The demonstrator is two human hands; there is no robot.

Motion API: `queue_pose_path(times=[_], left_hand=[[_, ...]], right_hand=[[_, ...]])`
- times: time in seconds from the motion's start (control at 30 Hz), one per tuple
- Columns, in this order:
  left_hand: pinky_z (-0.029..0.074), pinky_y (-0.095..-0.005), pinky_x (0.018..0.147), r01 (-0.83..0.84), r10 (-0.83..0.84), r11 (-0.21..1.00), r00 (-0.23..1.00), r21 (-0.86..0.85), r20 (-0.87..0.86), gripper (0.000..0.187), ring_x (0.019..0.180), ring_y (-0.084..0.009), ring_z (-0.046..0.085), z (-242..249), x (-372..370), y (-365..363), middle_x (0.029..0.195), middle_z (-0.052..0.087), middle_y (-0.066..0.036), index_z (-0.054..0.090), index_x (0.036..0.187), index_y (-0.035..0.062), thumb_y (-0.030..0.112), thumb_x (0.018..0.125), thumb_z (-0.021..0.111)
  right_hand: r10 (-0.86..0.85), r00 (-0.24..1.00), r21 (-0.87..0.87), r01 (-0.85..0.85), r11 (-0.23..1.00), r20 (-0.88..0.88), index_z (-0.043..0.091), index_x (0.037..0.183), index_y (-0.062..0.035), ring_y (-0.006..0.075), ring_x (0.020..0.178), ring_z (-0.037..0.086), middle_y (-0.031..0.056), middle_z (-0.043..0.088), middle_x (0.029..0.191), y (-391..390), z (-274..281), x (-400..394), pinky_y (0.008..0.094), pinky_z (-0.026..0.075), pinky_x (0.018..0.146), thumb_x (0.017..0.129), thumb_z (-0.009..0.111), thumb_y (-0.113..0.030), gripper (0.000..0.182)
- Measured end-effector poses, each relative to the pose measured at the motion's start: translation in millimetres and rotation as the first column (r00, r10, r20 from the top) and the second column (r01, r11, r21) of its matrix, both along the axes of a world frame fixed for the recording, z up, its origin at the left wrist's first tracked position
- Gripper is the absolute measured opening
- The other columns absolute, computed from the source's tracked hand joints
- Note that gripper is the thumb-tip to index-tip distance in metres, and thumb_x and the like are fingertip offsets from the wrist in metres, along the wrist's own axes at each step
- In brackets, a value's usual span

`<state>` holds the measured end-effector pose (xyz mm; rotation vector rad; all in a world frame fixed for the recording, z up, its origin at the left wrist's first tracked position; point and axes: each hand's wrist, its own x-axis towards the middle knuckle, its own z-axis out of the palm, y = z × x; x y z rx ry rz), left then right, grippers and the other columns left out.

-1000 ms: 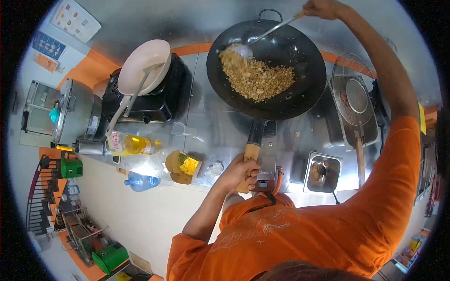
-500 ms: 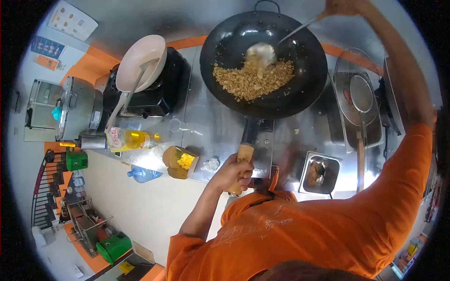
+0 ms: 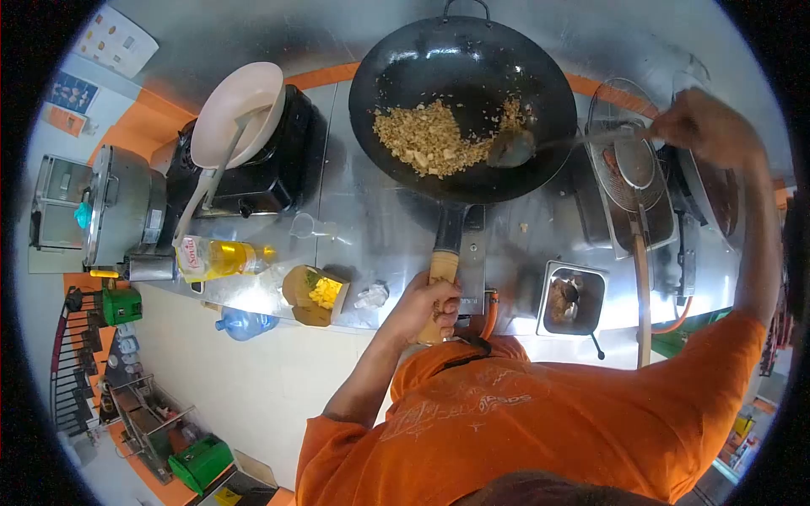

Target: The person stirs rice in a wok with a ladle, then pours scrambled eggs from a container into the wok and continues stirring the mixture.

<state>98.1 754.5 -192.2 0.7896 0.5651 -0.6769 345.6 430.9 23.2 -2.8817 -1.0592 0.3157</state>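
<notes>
A big black wok (image 3: 540,93) sits at the centre of the steel counter, with browned fried rice (image 3: 426,135) heaped mostly in its left half. My left hand (image 3: 424,305) is closed around the wok's wooden handle (image 3: 445,266). Out to the right of the wok, my right hand (image 3: 710,128) grips the long handle of a metal ladle (image 3: 513,150). The ladle's bowl rests low in the wok's right side, just right of the main heap, and is blurred by motion. A smaller patch of rice lies above it.
On the left, a pale frying pan (image 3: 232,114) holding a spatula sits on a black stove (image 3: 291,152). Near the front edge are an oil bottle (image 3: 221,258) and a cardboard box (image 3: 305,310) with yellow pieces. Strainers (image 3: 634,162) and a small steel container (image 3: 597,314) lie right.
My right hand has come down and rightward, drawing the ladle from the wok's middle to its lower right. Some rice has shifted right. My left hand keeps its grip on the handle.
</notes>
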Motion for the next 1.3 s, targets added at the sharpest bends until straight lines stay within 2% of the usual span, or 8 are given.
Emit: queue_pose_path(times=[0.1,0.17,0.3,0.37,0.97,1.03,1.13,1.3], left_hand=[[0.037,-0.0318,0.042,0.001,-0.003,0.996,1.000,-0.087,-0.026,0.016,0.047,-0.0137,0.042,-6.0,-4.4,-4.5,0.067,0.047,-0.004,0.048,0.097,0.0049,0.009,0.085,0.058],[0.036,-0.0315,0.040,-0.024,0.023,0.998,0.999,-0.051,-0.025,0.014,0.045,-0.0132,0.042,-5.3,-4.2,-6.7,0.066,0.046,-0.004,0.049,0.097,0.0060,0.008,0.086,0.057],[0.038,-0.0317,0.041,0.004,-0.006,0.994,1.000,-0.111,-0.020,0.014,0.046,-0.0131,0.042,-5.0,-1.5,-5.5,0.067,0.046,-0.004,0.048,0.098,0.0064,0.009,0.087,0.057],[0.039,-0.0328,0.043,0.017,-0.018,0.997,1.000,-0.075,-0.001,0.015,0.047,-0.0131,0.043,-4.7,-5.3,-7.5,0.068,0.047,-0.004,0.048,0.099,0.0071,0.010,0.088,0.058],[0.046,-0.0347,0.050,0.135,-0.110,0.939,0.989,-0.316,0.097,0.018,0.054,-0.0140,0.052,-17.1,-3.8,15.2,0.071,0.052,-0.003,0.049,0.095,0.0072,0.017,0.091,0.064],[0.046,-0.0344,0.051,0.141,-0.114,0.945,0.988,-0.294,0.108,0.019,0.055,-0.0140,0.053,-14.6,3.7,15.7,0.071,0.052,-0.003,0.049,0.095,0.0077,0.018,0.092,0.064],[0.047,-0.0354,0.052,0.145,-0.114,0.935,0.987,-0.325,0.113,0.020,0.056,-0.0149,0.053,-24.7,-3.7,11.2,0.073,0.053,-0.004,0.049,0.099,0.0089,0.021,0.093,0.064],[0.049,-0.0354,0.054,0.200,-0.170,0.929,0.978,-0.312,0.122,0.022,0.057,-0.0144,0.054,-20.2,-1.9,18.5,0.077,0.054,-0.005,0.049,0.100,0.0094,0.023,0.093,0.065]], right_hand=[[-0.008,0.995,-0.297,-0.021,0.955,-0.097,0.075,0.102,-0.0062,0.0244,0.058,0.057,0.0197,0.061,0.068,31.8,-13.9,-36.5,0.0404,0.043,0.059,0.096,0.058,-0.020,0.023],[-0.010,0.992,0.088,0.022,0.996,-0.129,0.071,0.114,-0.0085,0.0282,0.062,0.060,0.0216,0.060,0.070,39.7,-56.4,-49.1,0.0433,0.044,0.063,0.097,0.055,-0.019,0.026],[-0.227,0.931,-0.113,0.203,0.973,-0.285,0.066,0.121,-0.0075,0.0309,0.066,0.062,0.0233,0.061,0.072,44.5,-57.6,-81.4,0.0445,0.045,0.066,0.098,0.053,-0.020,0.029],[-0.147,0.984,0.170,0.163,0.972,-0.100,0.066,0.121,-0.0068,0.0347,0.073,0.065,0.0261,0.063,0.081,60.4,-116.8,-93.4,0.0455,0.047,0.071,0.099,0.053,-0.022,0.030],[-0.476,0.869,0.038,0.484,0.874,-0.137,0.068,0.112,-0.0040,0.0443,0.086,0.064,0.0270,0.066,0.090,111.5,-98.4,-138.5,0.0506,0.050,0.077,0.098,0.051,-0.024,0.030],[-0.255,0.967,0.156,0.255,0.954,-0.022,0.067,0.113,-0.0050,0.0446,0.087,0.064,0.0275,0.066,0.091,106.5,-112.6,-136.1,0.0511,0.051,0.075,0.099,0.049,-0.026,0.031],[-0.571,0.820,0.045,0.573,0.819,-0.046,0.068,0.115,-0.0082,0.0428,0.098,0.062,0.0244,0.067,0.094,131.9,-133.2,-120.1,0.0506,0.041,0.099,0.099,0.047,-0.025,0.031],[-0.401,0.910,0.016,0.405,0.914,-0.110,0.067,0.117,-0.0082,0.0408,0.096,0.063,0.0237,0.067,0.091,122.1,-95.0,-147.5,0.0498,0.037,0.102,0.098,0.050,-0.021,0.029]])
